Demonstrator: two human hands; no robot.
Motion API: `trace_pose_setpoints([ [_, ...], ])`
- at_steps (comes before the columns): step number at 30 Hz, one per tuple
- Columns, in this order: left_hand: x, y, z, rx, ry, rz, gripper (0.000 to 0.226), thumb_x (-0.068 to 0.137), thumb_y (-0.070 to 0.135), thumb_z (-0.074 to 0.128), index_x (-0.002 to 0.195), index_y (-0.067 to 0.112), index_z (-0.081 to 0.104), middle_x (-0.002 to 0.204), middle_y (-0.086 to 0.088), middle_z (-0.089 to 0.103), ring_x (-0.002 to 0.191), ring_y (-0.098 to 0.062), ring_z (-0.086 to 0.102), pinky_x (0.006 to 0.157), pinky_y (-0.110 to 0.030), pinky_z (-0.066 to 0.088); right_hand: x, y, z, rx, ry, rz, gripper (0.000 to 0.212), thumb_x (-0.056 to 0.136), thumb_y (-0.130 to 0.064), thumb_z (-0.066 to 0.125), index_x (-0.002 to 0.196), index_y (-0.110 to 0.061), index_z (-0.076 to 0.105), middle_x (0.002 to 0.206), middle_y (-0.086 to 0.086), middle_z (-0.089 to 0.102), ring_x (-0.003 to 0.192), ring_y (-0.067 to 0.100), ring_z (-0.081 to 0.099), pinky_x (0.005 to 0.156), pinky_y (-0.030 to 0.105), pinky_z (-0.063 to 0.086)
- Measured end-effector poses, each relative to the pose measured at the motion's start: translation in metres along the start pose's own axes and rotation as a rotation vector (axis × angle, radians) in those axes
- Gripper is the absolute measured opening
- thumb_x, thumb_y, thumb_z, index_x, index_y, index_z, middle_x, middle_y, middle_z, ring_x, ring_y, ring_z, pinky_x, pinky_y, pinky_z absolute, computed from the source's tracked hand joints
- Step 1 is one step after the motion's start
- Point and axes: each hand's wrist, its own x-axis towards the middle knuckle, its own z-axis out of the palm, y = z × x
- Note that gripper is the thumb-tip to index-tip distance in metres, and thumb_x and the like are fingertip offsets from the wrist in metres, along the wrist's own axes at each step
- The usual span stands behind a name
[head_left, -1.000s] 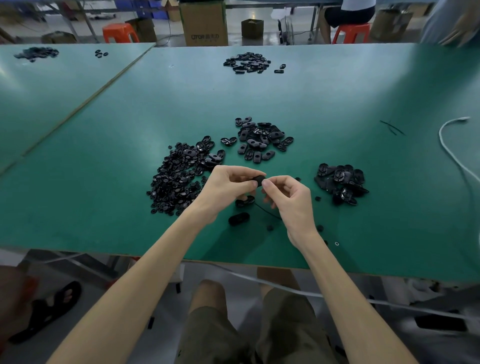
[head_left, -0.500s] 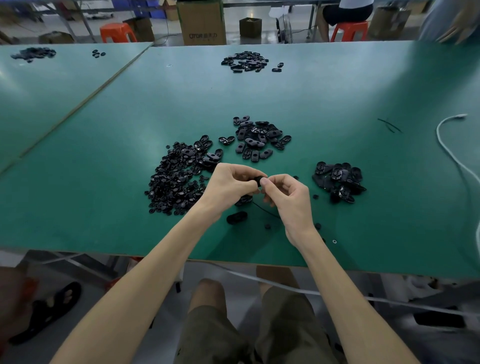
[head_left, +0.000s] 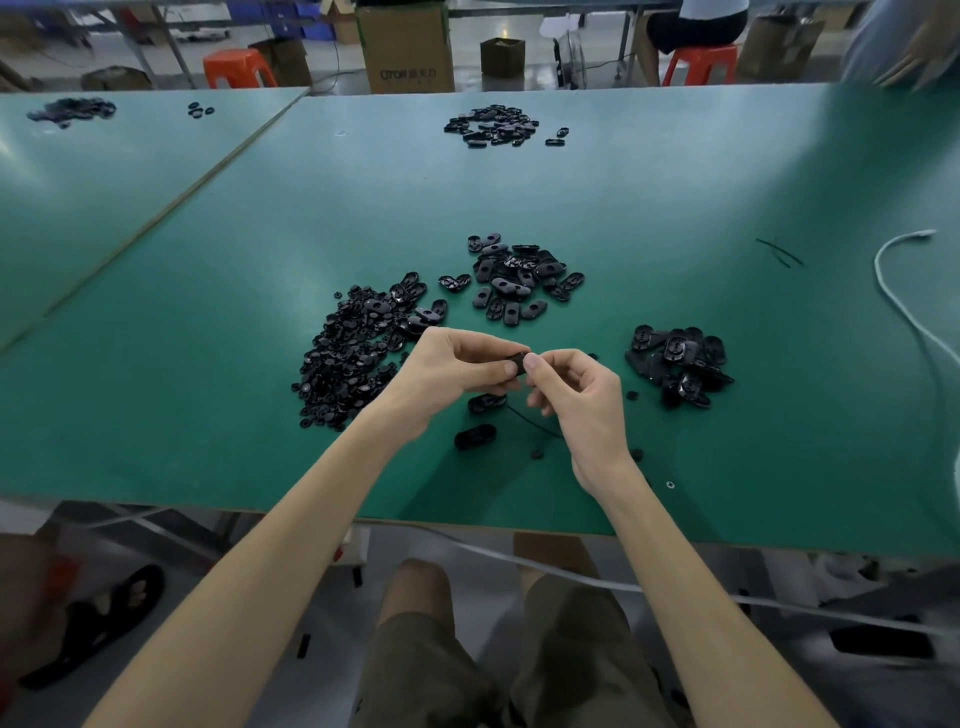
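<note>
Green worktop (head_left: 675, 171) carries three piles: small-piece pile (head_left: 353, 358) at ten o'clock, shell pile (head_left: 519, 278) at twelve, clip pile (head_left: 678, 364) at two; open room at four. Left hand (head_left: 452, 374) and right hand (head_left: 582, 395) together pinch one black part (head_left: 519, 360).

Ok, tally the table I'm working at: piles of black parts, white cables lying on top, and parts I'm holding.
Piles of black parts: 4
White cables: 1
Held black part: 1
Total: 6
</note>
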Motion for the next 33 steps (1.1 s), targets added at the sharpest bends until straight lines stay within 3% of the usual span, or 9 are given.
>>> trace_pose_setpoints([
  [4, -0.001, -0.002, 0.003, -0.018, 0.005, 0.009, 0.025, 0.09, -0.003, 0.073, 0.115, -0.001, 0.075, 0.103, -0.019, 0.078, 0.091, -0.024, 0.074, 0.086, -0.03, 0.061, -0.001, 0.0, 0.001, -0.019, 0.004, 0.0, 0.012, 0.096, -0.024, 0.075, 0.089, -0.014, 0.073, 0.075, -0.001, 0.073, 0.063, 0.011, 0.063, 0.058, 0.021, 0.049],
  [8, 0.001, 0.0, 0.01, 0.021, 0.053, 0.032, 0.023, 0.09, -0.006, 0.072, 0.112, -0.001, 0.076, 0.099, -0.019, 0.078, 0.082, -0.02, 0.075, 0.08, -0.025, 0.061, 0.001, -0.001, 0.0, -0.01, 0.039, 0.007, 0.013, 0.098, -0.022, 0.073, 0.089, -0.013, 0.072, 0.074, -0.004, 0.072, 0.061, 0.008, 0.062, 0.058, 0.02, 0.048],
  [16, 0.014, 0.015, 0.023, 0.294, 0.095, 0.149, 0.02, 0.09, -0.008, 0.07, 0.106, 0.001, 0.078, 0.093, -0.019, 0.077, 0.08, -0.021, 0.072, 0.082, -0.033, 0.062, -0.001, -0.002, 0.002, 0.023, 0.099, 0.029, 0.014, 0.103, -0.026, 0.066, 0.1, -0.013, 0.07, 0.083, -0.003, 0.076, 0.067, 0.01, 0.066, 0.062, 0.022, 0.052],
  [21, 0.035, 0.036, 0.047, 0.327, 0.151, 0.179, 0.021, 0.088, 0.009, 0.078, 0.108, 0.015, 0.079, 0.089, -0.002, 0.079, 0.086, -0.014, 0.075, 0.083, -0.025, 0.057, 0.001, -0.003, 0.004, 0.015, 0.069, 0.045, 0.008, 0.107, -0.014, 0.058, 0.11, -0.014, 0.065, 0.081, -0.002, 0.071, 0.066, 0.013, 0.066, 0.059, 0.024, 0.05],
  [23, 0.046, 0.043, 0.065, 0.358, 0.096, 0.174, 0.017, 0.087, 0.011, 0.08, 0.103, 0.018, 0.079, 0.088, 0.003, 0.079, 0.084, -0.008, 0.074, 0.081, -0.024, 0.058, 0.002, -0.004, 0.004, -0.062, 0.068, 0.038, 0.008, 0.104, -0.008, 0.057, 0.104, -0.008, 0.066, 0.072, 0.0, 0.07, 0.059, 0.011, 0.061, 0.057, 0.022, 0.048],
  [26, 0.063, 0.046, 0.094, 0.387, 0.013, 0.179, 0.015, 0.086, 0.007, 0.079, 0.099, 0.014, 0.081, 0.083, 0.001, 0.079, 0.078, -0.011, 0.074, 0.079, -0.022, 0.059, 0.003, -0.005, 0.003, -0.125, 0.071, 0.049, 0.014, 0.1, -0.004, 0.052, 0.093, -0.004, 0.063, 0.061, -0.007, 0.064, 0.053, 0.006, 0.053, 0.054, 0.019, 0.042],
  [29, 0.073, 0.04, 0.116, 0.431, -0.041, 0.178, 0.015, 0.087, 0.006, 0.079, 0.101, 0.012, 0.081, 0.077, 0.002, 0.077, 0.075, -0.008, 0.073, 0.07, -0.008, 0.051, 0.001, -0.006, 0.002, -0.078, 0.074, 0.074, 0.013, 0.101, 0.006, 0.051, 0.103, 0.006, 0.065, 0.076, 0.002, 0.062, 0.063, 0.007, 0.053, 0.061, 0.024, 0.044],
  [31, 0.077, 0.034, 0.123, 0.453, -0.075, 0.174, 0.02, 0.088, 0.007, 0.077, 0.108, 0.012, 0.08, 0.085, 0.001, 0.079, 0.082, -0.008, 0.073, 0.078, -0.008, 0.05, -0.002, -0.01, 0.002, 0.079, 0.073, 0.125, 0.02, 0.105, 0.008, 0.045, 0.108, 0.003, 0.064, 0.083, 0.001, 0.064, 0.07, 0.008, 0.062, 0.071, 0.029, 0.05],
  [33, 0.08, 0.03, 0.123, 0.476, -0.105, 0.18, 0.027, 0.091, 0.009, 0.076, 0.117, 0.013, 0.077, 0.106, 0.001, 0.079, 0.093, -0.004, 0.072, 0.087, -0.011, 0.05, -0.002, -0.014, 0.003, 0.178, 0.065, 0.154, 0.029, 0.106, 0.009, 0.041, 0.098, -0.008, 0.063, 0.082, 0.001, 0.064, 0.072, 0.019, 0.066, 0.074, 0.03, 0.052],
])
